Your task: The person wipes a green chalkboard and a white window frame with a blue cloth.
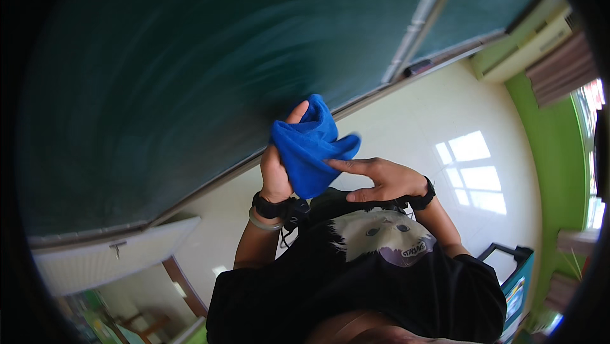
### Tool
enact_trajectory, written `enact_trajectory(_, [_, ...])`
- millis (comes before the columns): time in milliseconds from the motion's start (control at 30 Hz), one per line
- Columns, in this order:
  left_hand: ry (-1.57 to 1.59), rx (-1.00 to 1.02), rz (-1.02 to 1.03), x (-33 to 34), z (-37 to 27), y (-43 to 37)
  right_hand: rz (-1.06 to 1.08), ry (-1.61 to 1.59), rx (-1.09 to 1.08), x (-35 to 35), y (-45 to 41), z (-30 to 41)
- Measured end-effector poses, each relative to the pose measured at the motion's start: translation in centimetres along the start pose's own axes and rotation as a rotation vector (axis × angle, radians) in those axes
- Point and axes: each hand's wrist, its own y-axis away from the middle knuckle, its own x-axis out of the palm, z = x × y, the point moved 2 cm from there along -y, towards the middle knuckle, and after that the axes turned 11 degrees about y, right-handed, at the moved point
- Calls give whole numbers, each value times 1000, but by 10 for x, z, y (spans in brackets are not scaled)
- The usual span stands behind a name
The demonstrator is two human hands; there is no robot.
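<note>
A crumpled blue cloth (310, 153) lies over the palm of my left hand (277, 170), whose thumb or a finger shows at the cloth's upper left edge. Most of that hand's fingers are hidden behind the fabric. My right hand (381, 179) is at the cloth's lower right side, its index finger touching the fabric and its thumb held apart below. Both wrists wear black bands. Beyond the cloth stands a dark green chalkboard (190, 82) with pale smears.
The board's bottom ledge (214, 179) runs diagonally behind my left hand. A dark object (418, 67) rests on the ledge at upper right. At lower left is a white ribbed panel (109, 263); a teal-sided object (518, 287) stands at lower right. The pale floor reflects a window.
</note>
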Motion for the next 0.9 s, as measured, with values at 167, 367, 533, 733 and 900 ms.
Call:
enact_trajectory(167, [246,-233,109,76,74,-54,-347,-83,70,-44,97,-50])
enact_trajectory(367, [388,-493,422,148,178,-99,-1022,-30,186,-82,219,-112])
enact_trajectory(533, [273,-630,321,205,233,-120,-661,-386,361,-89,285,-131])
enact_trajectory(733, [-453,-449,438,237,244,-154,-1067,53,232,-147,335,-148])
enact_trajectory(900, [-849,-277,390,244,243,-197,-1079,483,431,-240,356,-145])
